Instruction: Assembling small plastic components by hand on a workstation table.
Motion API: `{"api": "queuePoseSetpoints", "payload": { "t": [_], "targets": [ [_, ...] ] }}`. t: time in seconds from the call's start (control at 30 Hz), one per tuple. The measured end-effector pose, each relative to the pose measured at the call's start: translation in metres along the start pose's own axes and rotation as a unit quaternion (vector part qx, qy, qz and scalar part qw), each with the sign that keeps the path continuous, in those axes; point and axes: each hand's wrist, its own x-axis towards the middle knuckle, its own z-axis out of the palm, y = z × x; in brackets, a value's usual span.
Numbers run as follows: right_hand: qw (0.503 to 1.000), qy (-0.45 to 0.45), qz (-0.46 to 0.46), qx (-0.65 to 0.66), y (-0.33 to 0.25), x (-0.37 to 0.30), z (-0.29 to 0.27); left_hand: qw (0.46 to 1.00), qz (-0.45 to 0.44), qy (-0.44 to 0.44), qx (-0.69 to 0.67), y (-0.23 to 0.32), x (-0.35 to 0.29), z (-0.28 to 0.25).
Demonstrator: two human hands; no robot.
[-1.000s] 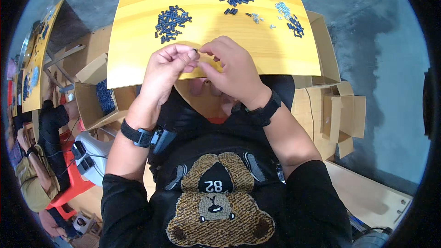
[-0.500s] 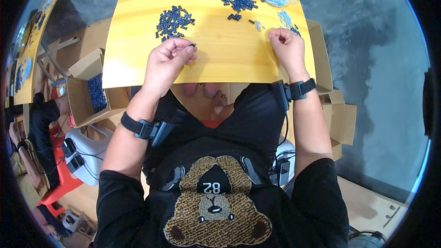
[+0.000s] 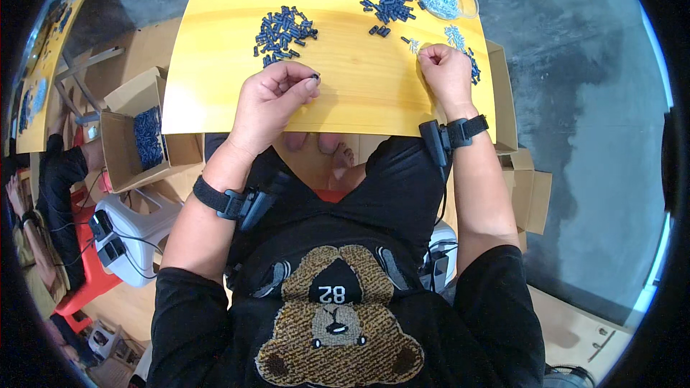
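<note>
My left hand (image 3: 274, 103) is closed in a pinch on a small black plastic piece (image 3: 315, 77), held just above the near part of the yellow table. Beyond it lies a pile of black plastic pieces (image 3: 284, 34). Over the table's right side, my right hand (image 3: 447, 80) has thumb and forefinger pressed together. Whatever is between those fingertips is hidden or too small to see. Right by them lie a few small silver pins (image 3: 414, 46). More silver pins (image 3: 455, 37) and black pieces (image 3: 474, 65) lie beyond and beside this hand.
A second black pile (image 3: 389, 1) sits at the far right of the yellow table (image 3: 215, 93), next to a clear round dish (image 3: 471, 3) of silver pins. An open carton (image 3: 118, 136) with dark pieces stands at left, another carton (image 3: 528, 187) at right. Another person (image 3: 43, 244) sits far left.
The view has shifted slightly, so the table's contents appear farther right. My right hand has come closer to the few silver pins. My left hand keeps its pinch on the black piece.
</note>
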Motion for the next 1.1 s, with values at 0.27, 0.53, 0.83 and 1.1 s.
{"api": "queuePoseSetpoints", "payload": {
  "t": [0.27, 0.53, 0.83, 1.1],
  "targets": [
    [0.999, -0.028, 0.010, -0.024, -0.006, -0.003, -0.009, 1.000, 0.002, 0.012, -0.006, 0.000, -0.001, 0.003],
    [0.999, -0.044, -0.006, -0.010, -0.001, -0.011, -0.014, 1.000, 0.011, 0.012, 0.004, 0.000, -0.001, 0.003],
    [0.994, -0.040, -0.037, -0.090, -0.015, -0.009, -0.010, 1.000, 0.012, 0.018, -0.004, -0.001, -0.002, 0.002],
    [0.990, -0.030, -0.097, -0.095, -0.012, -0.023, -0.019, 1.000, 0.020, 0.011, -0.015, -0.002, -0.004, 0.001]
  ]
}}
